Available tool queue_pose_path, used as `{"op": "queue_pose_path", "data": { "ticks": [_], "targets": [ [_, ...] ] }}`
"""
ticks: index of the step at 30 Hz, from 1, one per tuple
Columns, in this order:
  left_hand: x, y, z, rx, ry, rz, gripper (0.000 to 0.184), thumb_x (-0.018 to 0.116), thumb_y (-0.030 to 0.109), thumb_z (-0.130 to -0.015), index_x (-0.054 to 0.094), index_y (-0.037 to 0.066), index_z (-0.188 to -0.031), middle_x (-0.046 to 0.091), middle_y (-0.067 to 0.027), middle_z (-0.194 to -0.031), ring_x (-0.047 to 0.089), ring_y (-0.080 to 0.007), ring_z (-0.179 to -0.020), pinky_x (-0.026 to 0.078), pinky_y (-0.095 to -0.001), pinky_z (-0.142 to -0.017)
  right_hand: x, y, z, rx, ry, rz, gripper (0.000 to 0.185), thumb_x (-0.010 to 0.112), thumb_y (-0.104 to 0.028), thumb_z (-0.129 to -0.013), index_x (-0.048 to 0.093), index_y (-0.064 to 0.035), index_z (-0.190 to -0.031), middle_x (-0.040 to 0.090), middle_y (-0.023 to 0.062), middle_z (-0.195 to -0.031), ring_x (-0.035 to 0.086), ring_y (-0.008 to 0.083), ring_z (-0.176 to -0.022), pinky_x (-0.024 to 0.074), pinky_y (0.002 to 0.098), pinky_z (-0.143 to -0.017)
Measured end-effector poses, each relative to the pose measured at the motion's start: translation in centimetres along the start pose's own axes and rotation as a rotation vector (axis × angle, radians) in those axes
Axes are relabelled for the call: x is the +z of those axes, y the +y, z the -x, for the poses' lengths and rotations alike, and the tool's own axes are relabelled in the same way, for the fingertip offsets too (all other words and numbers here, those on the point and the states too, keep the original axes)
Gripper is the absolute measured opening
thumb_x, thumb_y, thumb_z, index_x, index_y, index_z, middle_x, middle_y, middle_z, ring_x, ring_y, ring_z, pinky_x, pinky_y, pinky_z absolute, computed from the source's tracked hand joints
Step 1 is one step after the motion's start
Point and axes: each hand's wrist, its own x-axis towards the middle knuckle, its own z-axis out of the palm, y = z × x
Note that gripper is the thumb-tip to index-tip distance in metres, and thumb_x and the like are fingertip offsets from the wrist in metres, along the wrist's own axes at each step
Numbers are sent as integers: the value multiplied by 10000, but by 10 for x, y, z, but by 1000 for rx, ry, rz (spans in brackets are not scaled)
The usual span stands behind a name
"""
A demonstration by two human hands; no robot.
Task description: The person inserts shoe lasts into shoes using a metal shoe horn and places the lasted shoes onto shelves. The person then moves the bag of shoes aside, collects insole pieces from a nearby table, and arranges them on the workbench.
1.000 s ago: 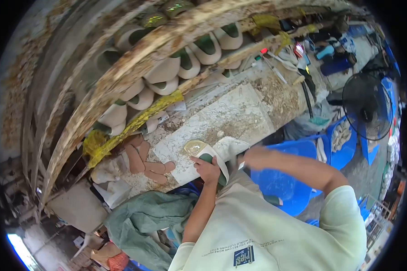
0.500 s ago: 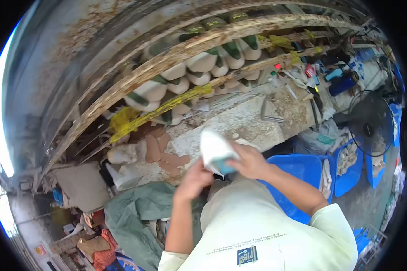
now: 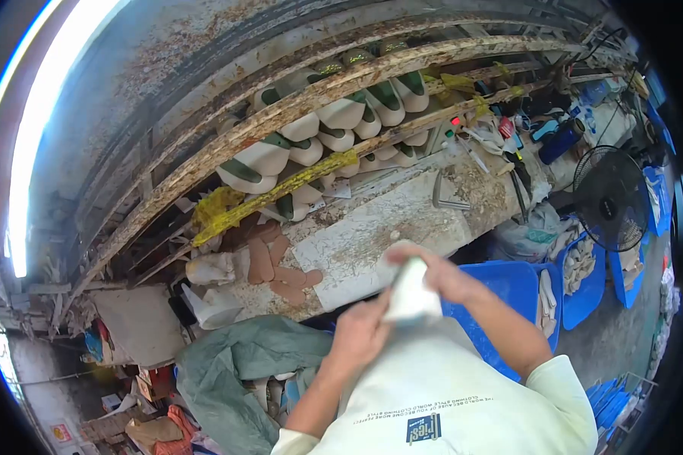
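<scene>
Both hands are around a white shoe [image 3: 413,294], held tilted in front of my shirt and partly blurred. It looks like an upper, with a pale blue patch at its lower end. My left hand [image 3: 360,332] is closed on its left side near the lower end. Over the top end, my right hand [image 3: 442,274] has its fingers curled, smeared a little by motion. Just beyond the hands lies a worn white board [image 3: 379,227] on the bench. Several tan insole-shaped pieces [image 3: 262,262] lie to its left.
White and green shoes [image 3: 262,158] fill a wooden rack above the bench. Blue bins [image 3: 501,277] stand at right, near a black fan [image 3: 611,201]. A green cloth [image 3: 228,371] drapes at lower left. A metal angle piece [image 3: 451,203] and a dark blue bottle [image 3: 560,142] lie on the bench.
The shoe has come down and to the right, toward my body, and turned. My right hand has shifted to its top end; my left hand has moved right along with it.
</scene>
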Motion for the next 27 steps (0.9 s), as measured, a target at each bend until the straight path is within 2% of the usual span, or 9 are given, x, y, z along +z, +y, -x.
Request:
{"op": "queue_pose_path", "data": {
  "ticks": [3,5,7,9,11,16,22,24,27],
  "targets": [
    [-20,18,27,8,-223,204,727,791,364,-679,548,-7,-1255,666,-174,-874,657,-313,-783,514,-377,-750,30,-18,34,69,-198,141,517,729,-408,-728,575,-24,-1038,579,105,-1075,536,199,-1064,419,361,-940],
    [-36,3,40,46,-177,204,964,886,453,-506,535,-3,-1280,664,-166,-1060,659,-282,-910,501,-366,-832,48,-22,48,-30,-187,358,627,772,-426,-701,530,-20,-1113,556,120,-1099,540,234,-1052,422,352,-931],
    [-46,25,18,165,13,111,1144,860,565,-458,446,-32,-1342,540,-238,-1244,537,-383,-1135,416,-433,-972,53,-14,48,-199,-200,497,858,803,-498,-647,446,15,-1235,509,178,-1185,526,316,-1101,414,375,-955],
    [-35,26,3,214,-46,52,1306,834,650,-397,348,-56,-1383,393,-274,-1370,407,-435,-1246,315,-482,-1052,52,-14,44,-230,-253,486,942,810,-517,-620,416,45,-1266,483,205,-1230,503,328,-1150,397,383,-978],
    [-20,18,-13,331,-107,122,1354,817,674,-397,277,-40,-1412,351,-281,-1392,373,-447,-1265,268,-508,-1073,54,-3,40,-288,-162,593,845,789,-485,-653,467,61,-1211,537,211,-1139,557,336,-1045,441,393,-896],
    [11,19,-17,458,72,339,710,846,403,-496,610,-3,-1029,602,-172,-989,602,-344,-927,499,-414,-815,68,9,53,-276,-32,493,545,729,-324,-695,566,44,-1062,602,177,-965,582,305,-875,456,384,-765],
    [19,15,-28,412,151,322,613,835,356,-496,628,7,-955,623,-135,-906,609,-296,-840,488,-377,-767,51,10,45,-227,-48,398,315,646,-312,-776,604,-2,-811,607,128,-845,579,262,-820,441,354,-720],
    [13,24,-28,333,183,336,604,830,350,-541,639,6,-1000,618,-135,-934,600,-290,-818,488,-371,-760,53,10,46,-26,13,273,326,641,-318,-779,595,1,-828,598,107,-845,570,214,-825,440,320,-735],
    [-6,27,-29,218,463,260,659,709,447,-716,571,-21,-1158,572,-179,-1111,568,-295,-990,444,-394,-886,33,-27,33,-306,21,22,438,569,-446,-804,582,-10,-851,595,102,-868,573,237,-895,443,360,-820]
  ]
}}
